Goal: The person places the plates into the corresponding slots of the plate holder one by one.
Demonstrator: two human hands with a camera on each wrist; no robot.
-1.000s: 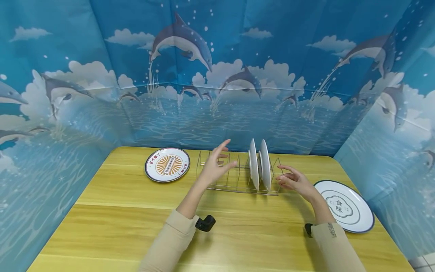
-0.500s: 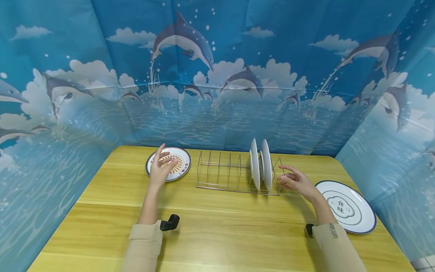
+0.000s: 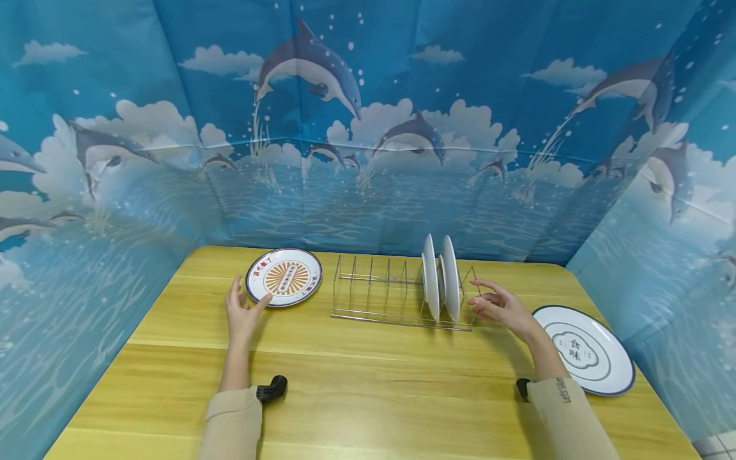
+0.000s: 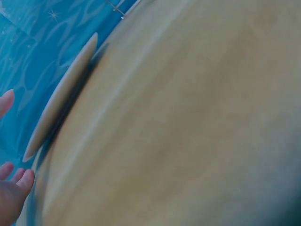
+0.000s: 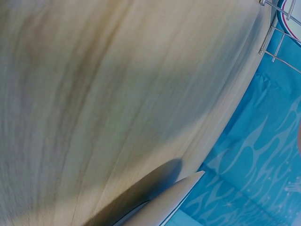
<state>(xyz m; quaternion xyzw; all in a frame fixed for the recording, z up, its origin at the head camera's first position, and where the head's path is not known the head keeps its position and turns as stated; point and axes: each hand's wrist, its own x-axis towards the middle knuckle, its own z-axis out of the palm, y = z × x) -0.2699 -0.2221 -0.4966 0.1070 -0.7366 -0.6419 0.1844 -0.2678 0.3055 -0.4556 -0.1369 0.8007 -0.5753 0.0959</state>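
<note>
My left hand [image 3: 241, 313] is at the near left edge of a small plate [image 3: 284, 278] with an orange sunburst, thumb and fingers spread at its rim. In the left wrist view that plate [image 4: 63, 96] shows edge-on, lying between fingertips [image 4: 5, 102] above and below it. A wire dish rack [image 3: 368, 315] stands at the back middle, holding two white plates [image 3: 450, 281] upright toward its right end. My right hand [image 3: 506, 310] hovers beside that end, its fingers loosely bent with nothing between them.
A larger white plate [image 3: 595, 358] with a dark rim lies flat at the right, partly behind the right forearm. The wooden table [image 3: 402, 396] backs onto a blue dolphin curtain [image 3: 368, 160], which also rises along both sides.
My left hand has moved left from over the rack, across the sunburst plate, and down to its near left rim. My right hand and the plates have stayed in place.
</note>
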